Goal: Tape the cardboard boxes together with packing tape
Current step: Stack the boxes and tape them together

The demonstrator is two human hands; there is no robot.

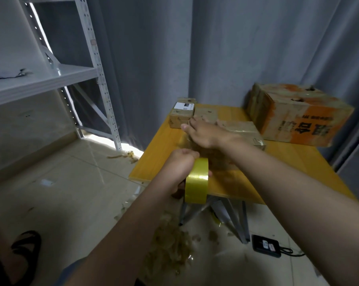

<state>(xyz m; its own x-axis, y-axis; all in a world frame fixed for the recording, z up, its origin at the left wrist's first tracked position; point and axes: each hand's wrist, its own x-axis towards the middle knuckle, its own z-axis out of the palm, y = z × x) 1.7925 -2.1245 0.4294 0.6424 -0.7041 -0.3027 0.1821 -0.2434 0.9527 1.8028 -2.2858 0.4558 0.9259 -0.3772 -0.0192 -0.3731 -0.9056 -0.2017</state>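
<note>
- The left hand (182,165) is seen curled tightly round a yellow packing tape roll (196,182), which is held at the near edge of the yellow table (298,162).
- The right hand (204,134) is laid open, fingers extended, on the small cardboard boxes (243,131) at mid-table.
- If the boxes are pressed too lightly, they could be dragged apart by the tape's pull, and the strip could be stuck down crooked or wrinkled.

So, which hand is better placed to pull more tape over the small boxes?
The left hand: it grips the yellow tape roll at the near edge of the table. The right hand lies flat on the small boxes, holding them down, so it is probably best kept there.
</note>
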